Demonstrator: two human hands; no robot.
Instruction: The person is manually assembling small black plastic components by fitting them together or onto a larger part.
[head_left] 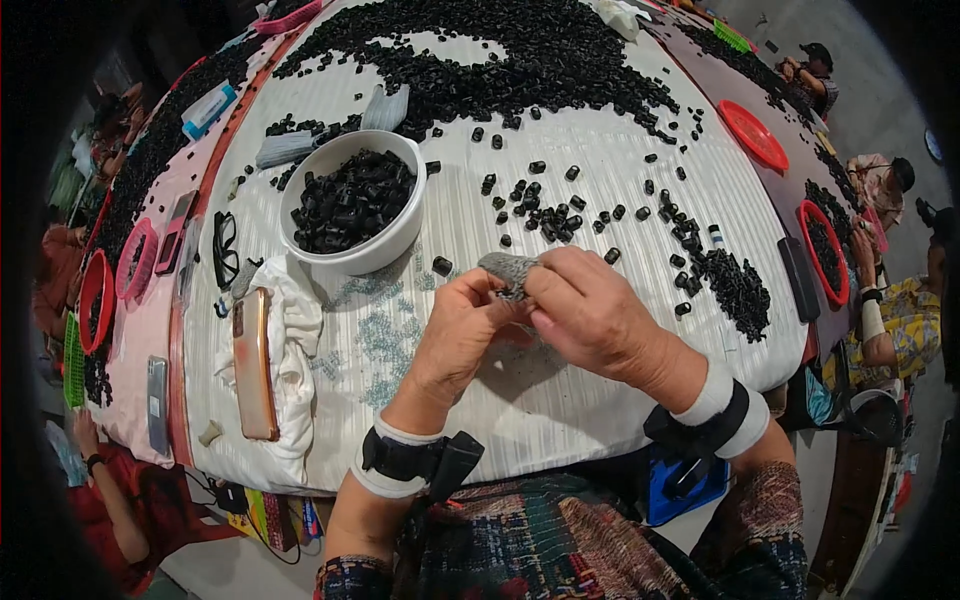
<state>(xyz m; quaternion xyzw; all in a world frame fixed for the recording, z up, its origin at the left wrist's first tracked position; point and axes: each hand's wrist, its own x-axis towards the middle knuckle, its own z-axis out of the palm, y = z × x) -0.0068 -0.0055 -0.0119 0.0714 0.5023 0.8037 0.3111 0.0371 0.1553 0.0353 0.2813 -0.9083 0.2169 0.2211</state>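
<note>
My left hand (455,335) and my right hand (600,310) meet over the near middle of the table. Between them they pinch a small grey knitted cloth piece (508,268), its lower part hidden by my fingers. Just beyond lie loose black cylindrical plastic parts (560,222). To the left of my hands, small clear pieces (385,335) are scattered on the cloth. A white bowl (370,262) full of black plastic parts stands farther left. Right of my right hand is a pile of smaller black parts (738,290).
A gold-edged phone (257,365) rests on a white cloth (300,330), near black glasses (226,248). Grey fabric pieces (285,150) lie behind the bowl. A large heap of black parts (520,60) covers the far table. People sit along both sides, near red trays (752,135).
</note>
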